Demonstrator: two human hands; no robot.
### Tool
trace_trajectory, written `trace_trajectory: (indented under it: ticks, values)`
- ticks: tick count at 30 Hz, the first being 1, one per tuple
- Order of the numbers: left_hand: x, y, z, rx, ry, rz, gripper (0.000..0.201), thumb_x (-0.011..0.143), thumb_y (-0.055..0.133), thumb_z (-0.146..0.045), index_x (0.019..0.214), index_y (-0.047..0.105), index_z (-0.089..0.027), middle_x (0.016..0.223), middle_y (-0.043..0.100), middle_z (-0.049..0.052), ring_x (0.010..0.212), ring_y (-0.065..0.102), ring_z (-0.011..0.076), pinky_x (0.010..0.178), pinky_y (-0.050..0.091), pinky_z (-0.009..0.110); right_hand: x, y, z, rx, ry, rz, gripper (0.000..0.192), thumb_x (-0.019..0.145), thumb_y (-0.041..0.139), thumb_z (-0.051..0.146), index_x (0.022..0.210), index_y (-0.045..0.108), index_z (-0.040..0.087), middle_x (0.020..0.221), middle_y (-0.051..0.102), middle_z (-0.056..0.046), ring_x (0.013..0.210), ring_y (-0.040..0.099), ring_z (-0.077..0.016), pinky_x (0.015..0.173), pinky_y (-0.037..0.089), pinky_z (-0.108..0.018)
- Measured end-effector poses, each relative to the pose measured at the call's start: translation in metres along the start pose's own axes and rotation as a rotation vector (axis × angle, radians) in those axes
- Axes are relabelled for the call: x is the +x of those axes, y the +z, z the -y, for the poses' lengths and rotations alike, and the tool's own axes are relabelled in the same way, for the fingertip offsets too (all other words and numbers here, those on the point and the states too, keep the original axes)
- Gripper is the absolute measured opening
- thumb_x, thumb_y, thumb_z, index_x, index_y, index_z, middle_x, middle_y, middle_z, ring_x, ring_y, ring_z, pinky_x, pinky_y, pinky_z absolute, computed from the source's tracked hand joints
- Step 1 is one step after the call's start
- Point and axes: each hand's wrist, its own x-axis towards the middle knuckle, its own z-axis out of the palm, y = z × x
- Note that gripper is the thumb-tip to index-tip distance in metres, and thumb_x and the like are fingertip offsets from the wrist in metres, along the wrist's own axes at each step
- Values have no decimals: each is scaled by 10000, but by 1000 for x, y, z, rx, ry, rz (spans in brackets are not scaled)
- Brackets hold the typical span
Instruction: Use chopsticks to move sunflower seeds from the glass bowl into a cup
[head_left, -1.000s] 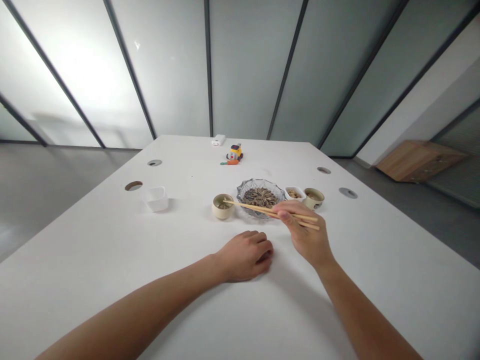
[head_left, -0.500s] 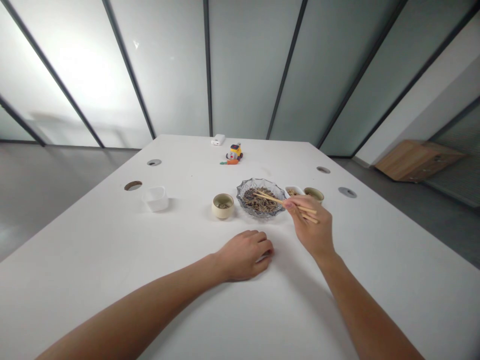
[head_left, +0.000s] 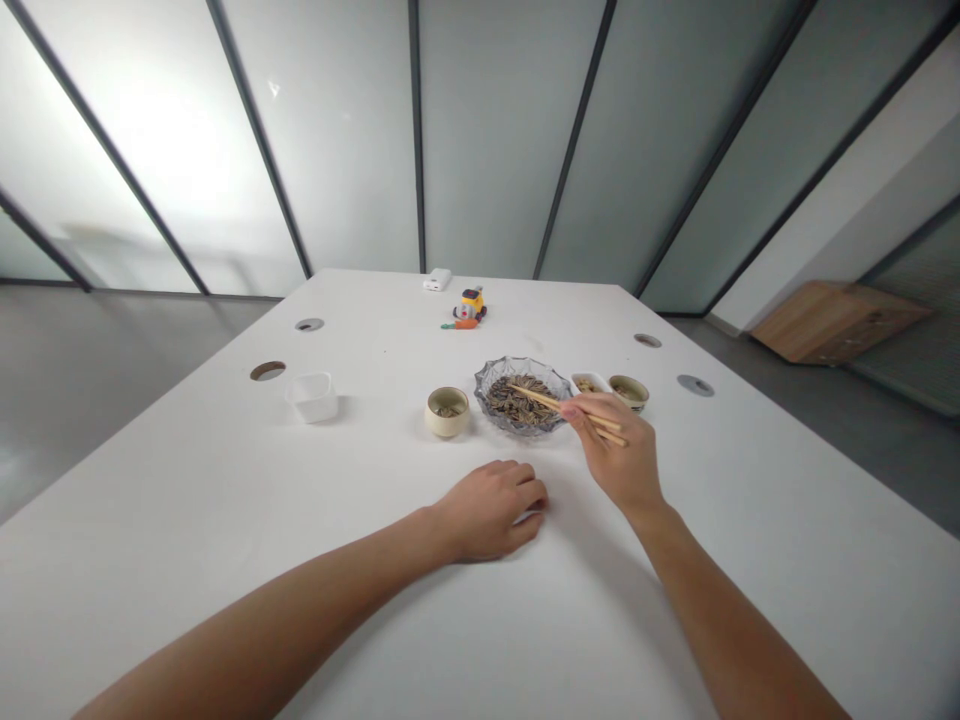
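Note:
My right hand (head_left: 619, 458) grips a pair of wooden chopsticks (head_left: 547, 401), whose tips rest among the sunflower seeds in a clear glass bowl (head_left: 491, 376). A small beige cup (head_left: 447, 412) with a few seeds inside stands just left of the bowl. Right of the bowl are a small white square dish (head_left: 587, 381) and a second beige cup (head_left: 628, 391). My left hand (head_left: 491, 508) lies on the white table (head_left: 225, 520) with fingers curled under, holding nothing that I can see.
An empty white square container (head_left: 312, 396) stands at the left. A yellow toy (head_left: 470, 304), an orange piece beside it and a white box (head_left: 436, 279) sit at the far end. Round cable holes (head_left: 267, 371) mark both sides of the table. Glass walls stand behind.
My right hand swung the chopsticks from over the left beige cup to the glass bowl, and their tips now sit in the seeds. My left hand stayed still.

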Motion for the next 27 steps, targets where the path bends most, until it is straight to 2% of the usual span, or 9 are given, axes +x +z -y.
trace_trajectory:
  ticks: [7,13,22,27]
  values:
    - [0,1,2,-2,-1,-6,91,1035,649,-267,1085,679,-197,1057,704,54,932,674,233,870,511,333,5,-4,17,52,-24,-73,153,1042,637,258,960,765,242,919,791,-47,905,738,-212,820,600,-366]
    - [2,-2,1,25,5,-7,75,1019,657,-267,1015,680,-196,993,696,45,883,670,226,833,510,329,7,-5,36,134,-15,-42,164,1045,630,255,956,768,250,933,794,-33,903,735,-199,830,604,-363]
    - [2,-2,0,26,1,-3,78,1024,648,-268,1035,675,-196,1003,695,47,887,670,224,838,510,330,4,-3,36,114,-20,-60,149,1034,635,230,966,768,238,942,780,-51,898,737,-204,831,613,-371]
    - [4,-3,-1,31,0,-2,74,1015,655,-269,998,669,-199,985,692,46,878,668,224,831,512,330,2,1,42,131,-53,-4,136,1029,645,219,993,775,233,969,782,-58,911,745,-201,836,617,-353]
